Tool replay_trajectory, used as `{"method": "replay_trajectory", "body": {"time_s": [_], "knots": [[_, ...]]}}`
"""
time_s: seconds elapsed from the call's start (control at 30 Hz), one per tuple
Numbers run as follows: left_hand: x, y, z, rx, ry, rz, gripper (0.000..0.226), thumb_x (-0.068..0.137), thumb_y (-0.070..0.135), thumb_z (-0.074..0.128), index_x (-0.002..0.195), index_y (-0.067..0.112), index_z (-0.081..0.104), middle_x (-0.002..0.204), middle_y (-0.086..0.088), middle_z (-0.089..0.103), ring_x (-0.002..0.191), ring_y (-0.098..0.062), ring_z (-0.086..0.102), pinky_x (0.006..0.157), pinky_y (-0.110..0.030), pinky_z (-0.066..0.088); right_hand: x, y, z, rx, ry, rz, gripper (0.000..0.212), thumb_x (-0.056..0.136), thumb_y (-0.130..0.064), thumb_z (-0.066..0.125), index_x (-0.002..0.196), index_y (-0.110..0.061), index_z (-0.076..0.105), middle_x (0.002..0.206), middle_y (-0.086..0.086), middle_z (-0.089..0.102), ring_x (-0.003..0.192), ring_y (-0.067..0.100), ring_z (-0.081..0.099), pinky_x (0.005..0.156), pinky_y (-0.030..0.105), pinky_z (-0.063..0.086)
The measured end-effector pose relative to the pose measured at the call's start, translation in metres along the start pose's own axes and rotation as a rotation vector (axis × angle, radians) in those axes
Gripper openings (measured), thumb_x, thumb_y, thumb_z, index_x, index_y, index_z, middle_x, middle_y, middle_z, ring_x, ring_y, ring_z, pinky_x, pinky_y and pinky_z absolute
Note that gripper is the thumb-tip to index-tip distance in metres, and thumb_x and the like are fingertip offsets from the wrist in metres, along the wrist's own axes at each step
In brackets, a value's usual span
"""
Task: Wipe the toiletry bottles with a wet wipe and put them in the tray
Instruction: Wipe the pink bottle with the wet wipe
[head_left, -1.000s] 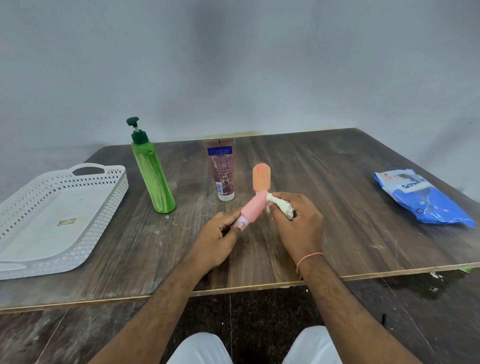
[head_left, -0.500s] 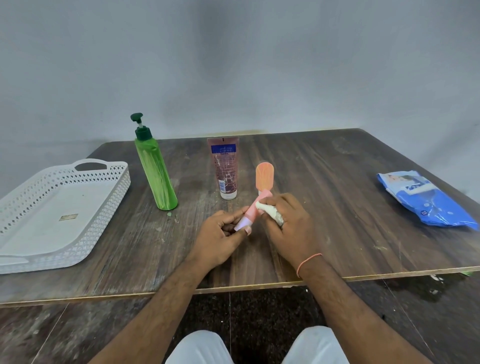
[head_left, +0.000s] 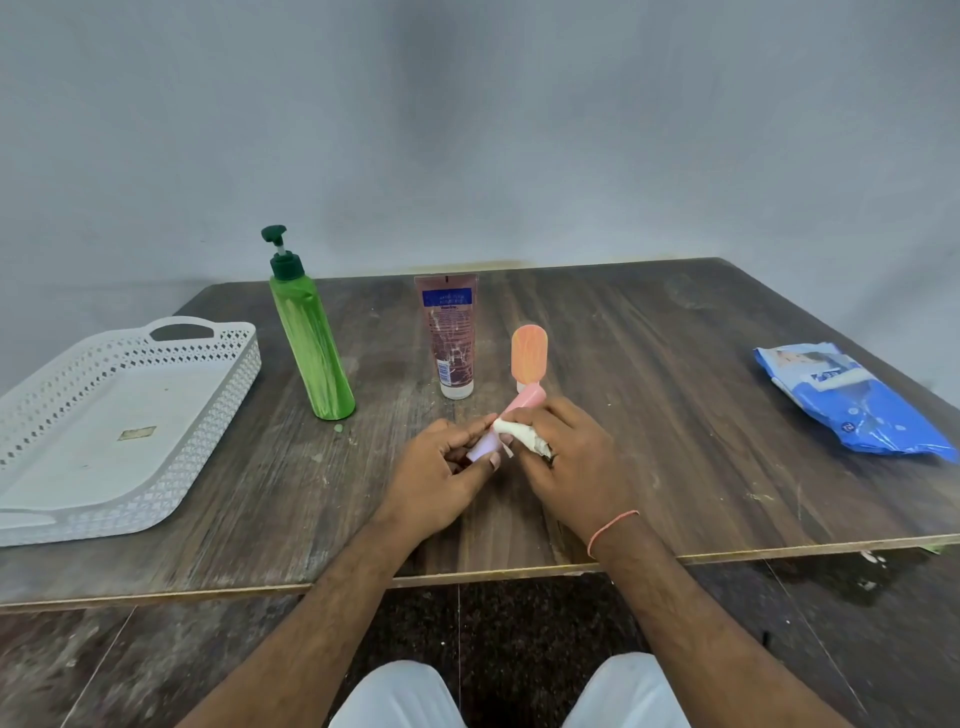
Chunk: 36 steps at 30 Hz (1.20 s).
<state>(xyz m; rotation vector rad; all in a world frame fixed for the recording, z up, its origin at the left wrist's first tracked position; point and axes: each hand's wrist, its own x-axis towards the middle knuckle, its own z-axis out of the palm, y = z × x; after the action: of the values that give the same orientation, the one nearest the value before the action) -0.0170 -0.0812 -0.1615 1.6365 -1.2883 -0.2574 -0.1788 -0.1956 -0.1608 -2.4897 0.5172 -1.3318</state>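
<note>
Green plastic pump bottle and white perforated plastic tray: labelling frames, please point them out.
Green plastic pump bottle (head_left: 311, 353), head view, mid body.
White perforated plastic tray (head_left: 236, 376), head view, right wall.

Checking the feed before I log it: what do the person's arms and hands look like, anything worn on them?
Both forearms are bare, no sleeves in view. The right hand has a thin orange-pink thread band around its wrist. The left hand and its wrist show nothing worn. No gloves on either.
</note>
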Motion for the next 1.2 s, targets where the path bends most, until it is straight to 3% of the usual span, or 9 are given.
{"method": "replay_trajectory", "body": {"time_s": [0.13,0.27,0.5,0.6,0.73,0.87,0.97,1.07,1.2], "knots": [[-0.001,0.004,-0.001,0.040,-0.011,0.021,0.054,0.092,0.017,0.080,0.140,0.036,0.066,0.089,0.009,0.060,0.083,-0.003,0.061,0.073,-0.009,0.042,0.002,0.004,-0.005,0.040,0.081,0.139,0.024,0.096,-0.017,0.080,0.119,-0.023,0.079,0.107,-0.007,0.068,0.093,0.013,0.067,0.082,0.024,0.051],[0.001,0.003,-0.001,-0.007,-0.029,0.006,0.053,0.092,0.014,0.079,0.139,0.037,0.065,0.091,0.007,0.059,0.083,-0.001,0.061,0.076,-0.009,0.043,0.005,0.011,-0.005,0.094,0.188,0.283,0.025,0.095,-0.018,0.081,0.120,-0.021,0.080,0.105,-0.004,0.070,0.092,0.016,0.069,0.081,0.034,0.056],[0.001,-0.001,-0.003,-0.188,-0.067,-0.039,0.048,0.096,0.003,0.073,0.141,0.018,0.067,0.103,-0.003,0.066,0.088,0.003,0.067,0.084,-0.017,0.051,0.006,0.012,-0.007,0.304,0.286,0.447,0.022,0.095,-0.021,0.082,0.118,-0.023,0.081,0.113,-0.012,0.079,0.107,0.007,0.073,0.092,0.024,0.058],[0.002,-0.003,-0.001,-0.235,-0.081,-0.057,0.046,0.099,0.000,0.068,0.140,0.020,0.066,0.112,-0.011,0.070,0.085,0.001,0.067,0.078,-0.024,0.056,0.006,0.010,-0.008,0.390,0.265,0.495,0.023,0.093,-0.020,0.085,0.115,-0.022,0.083,0.109,-0.014,0.080,0.102,0.004,0.074,0.087,0.018,0.058],[0.003,0.000,-0.003,-0.260,-0.093,-0.058,0.042,0.104,0.004,0.062,0.137,0.030,0.064,0.114,-0.016,0.071,0.082,-0.003,0.066,0.070,-0.024,0.057,0.003,0.009,-0.005,0.414,0.170,0.495,0.021,0.088,-0.020,0.089,0.109,-0.024,0.085,0.102,-0.016,0.081,0.091,0.000,0.074,0.077,0.015,0.055],[0.004,-0.001,-0.004,-0.229,-0.102,-0.090,0.033,0.109,0.012,0.056,0.137,0.027,0.066,0.111,-0.013,0.072,0.084,-0.011,0.069,0.071,-0.029,0.058,0.002,0.010,-0.003,0.446,0.069,0.470,0.024,0.086,-0.022,0.092,0.109,-0.026,0.086,0.103,-0.017,0.082,0.095,0.003,0.076,0.081,0.017,0.056],[0.004,0.002,-0.005,-0.261,-0.110,-0.157,0.032,0.111,0.014,0.051,0.139,0.020,0.064,0.105,-0.003,0.074,0.082,-0.004,0.069,0.070,-0.025,0.056,0.002,0.006,-0.004,0.483,0.020,0.425,0.027,0.083,-0.018,0.093,0.105,-0.031,0.085,0.100,-0.024,0.081,0.092,0.001,0.076,0.079,0.015,0.056],[0.003,0.006,-0.005,-0.275,-0.124,-0.174,0.030,0.111,0.014,0.049,0.137,0.020,0.063,0.101,0.001,0.073,0.078,0.000,0.067,0.069,-0.022,0.055,0.002,0.004,-0.004,0.503,0.027,0.406,0.029,0.082,-0.016,0.094,0.104,-0.032,0.084,0.098,-0.024,0.081,0.090,0.002,0.077,0.078,0.017,0.058],[0.004,0.004,-0.004,-0.270,-0.124,-0.156,0.029,0.111,0.015,0.051,0.135,0.023,0.065,0.107,-0.005,0.073,0.082,-0.001,0.068,0.072,-0.026,0.056,0.003,0.007,-0.004,0.540,0.063,0.463,0.024,0.084,-0.018,0.093,0.103,-0.029,0.086,0.097,-0.017,0.082,0.089,0.004,0.076,0.078,0.020,0.058]]}}
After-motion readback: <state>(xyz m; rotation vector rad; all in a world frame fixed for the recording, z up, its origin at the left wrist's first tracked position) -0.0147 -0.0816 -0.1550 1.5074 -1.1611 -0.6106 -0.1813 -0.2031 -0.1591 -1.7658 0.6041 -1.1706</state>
